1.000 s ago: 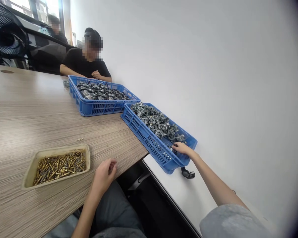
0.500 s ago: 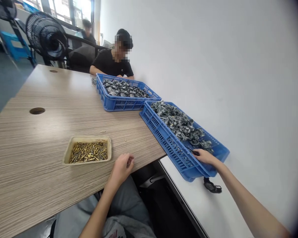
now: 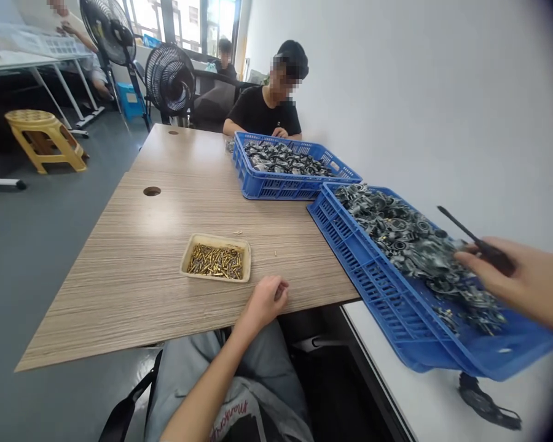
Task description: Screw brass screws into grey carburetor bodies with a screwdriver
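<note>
My right hand [image 3: 520, 273] is closed around a black screwdriver [image 3: 486, 248], its thin shaft pointing up and to the left. It hovers over the right side of a blue crate [image 3: 378, 279] heaped with grey metal parts [image 3: 396, 227]. My left hand [image 3: 270, 298] rests at the table's near edge, fingers curled inward; whatever they may hold is hidden. Just left of it sits a cream tray [image 3: 187, 265] full of small brass-coloured pins [image 3: 216, 261]. A few loose pins [image 3: 275, 253] lie on the wood beyond.
Behind stands a second blue crate [image 3: 281, 187] of similar parts, with a co-worker [image 3: 262, 113] seated past it. The wooden table [image 3: 120, 264] has a round hole [image 3: 152, 191]. A black item [image 3: 486, 402] lies below the near crate. Fans [image 3: 168, 77] and a yellow stool [image 3: 46, 138] stand left.
My right hand has risen out of the near crate with the screwdriver and moved right. The view has swung left. My left hand stays at the table edge.
</note>
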The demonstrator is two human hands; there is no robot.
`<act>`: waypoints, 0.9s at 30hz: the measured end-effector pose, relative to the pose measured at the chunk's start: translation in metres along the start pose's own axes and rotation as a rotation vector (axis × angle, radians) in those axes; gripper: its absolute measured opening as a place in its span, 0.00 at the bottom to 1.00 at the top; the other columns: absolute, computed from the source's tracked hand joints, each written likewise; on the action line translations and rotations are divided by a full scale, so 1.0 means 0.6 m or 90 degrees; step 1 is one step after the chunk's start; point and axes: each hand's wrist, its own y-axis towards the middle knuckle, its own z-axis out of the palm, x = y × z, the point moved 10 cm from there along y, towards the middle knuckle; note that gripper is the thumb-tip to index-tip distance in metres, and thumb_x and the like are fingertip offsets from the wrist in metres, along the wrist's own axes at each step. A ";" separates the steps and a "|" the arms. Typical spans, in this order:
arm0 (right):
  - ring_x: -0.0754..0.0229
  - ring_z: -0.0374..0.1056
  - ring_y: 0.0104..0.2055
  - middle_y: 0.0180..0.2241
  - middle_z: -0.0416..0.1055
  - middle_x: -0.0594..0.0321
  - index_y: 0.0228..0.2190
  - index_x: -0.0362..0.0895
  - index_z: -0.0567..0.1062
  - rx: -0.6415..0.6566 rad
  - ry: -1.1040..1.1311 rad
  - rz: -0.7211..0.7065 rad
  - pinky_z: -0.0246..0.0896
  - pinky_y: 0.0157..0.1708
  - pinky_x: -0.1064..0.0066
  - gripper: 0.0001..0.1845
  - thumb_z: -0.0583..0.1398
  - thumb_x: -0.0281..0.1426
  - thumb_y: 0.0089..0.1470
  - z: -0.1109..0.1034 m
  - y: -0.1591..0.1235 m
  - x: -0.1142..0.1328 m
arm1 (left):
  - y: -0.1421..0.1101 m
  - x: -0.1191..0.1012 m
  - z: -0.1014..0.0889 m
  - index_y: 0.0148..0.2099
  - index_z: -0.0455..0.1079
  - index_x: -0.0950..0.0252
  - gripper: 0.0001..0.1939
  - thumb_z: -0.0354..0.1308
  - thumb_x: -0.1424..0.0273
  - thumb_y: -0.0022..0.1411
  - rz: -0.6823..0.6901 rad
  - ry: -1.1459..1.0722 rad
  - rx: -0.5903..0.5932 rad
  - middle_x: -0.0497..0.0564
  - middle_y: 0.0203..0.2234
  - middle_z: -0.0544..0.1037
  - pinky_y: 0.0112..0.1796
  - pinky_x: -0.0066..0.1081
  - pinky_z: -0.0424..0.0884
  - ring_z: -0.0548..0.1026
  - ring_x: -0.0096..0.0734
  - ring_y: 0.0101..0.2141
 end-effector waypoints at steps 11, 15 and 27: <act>0.56 0.68 0.30 0.29 0.75 0.61 0.32 0.47 0.71 0.251 0.155 -0.135 0.57 0.31 0.68 0.12 0.58 0.40 0.65 0.341 0.033 0.331 | -0.003 0.003 -0.041 0.69 0.56 0.62 0.46 0.73 0.67 0.53 0.003 -0.064 -0.160 0.62 0.63 0.68 0.65 0.54 0.64 0.67 0.52 0.64; 0.57 0.66 0.28 0.28 0.75 0.61 0.30 0.47 0.71 0.256 0.240 -0.127 0.56 0.30 0.68 0.13 0.58 0.41 0.63 0.408 0.040 0.330 | 0.002 0.003 -0.031 0.68 0.58 0.61 0.44 0.73 0.70 0.54 0.021 -0.098 -0.127 0.61 0.62 0.71 0.65 0.51 0.66 0.70 0.50 0.63; 0.54 0.70 0.36 0.33 0.76 0.59 0.32 0.46 0.73 0.257 0.409 -0.058 0.64 0.39 0.65 0.17 0.61 0.47 0.61 0.476 0.034 0.263 | -0.002 0.015 -0.045 0.62 0.66 0.60 0.29 0.65 0.76 0.60 -0.051 -0.031 -0.174 0.57 0.54 0.75 0.60 0.44 0.70 0.75 0.44 0.56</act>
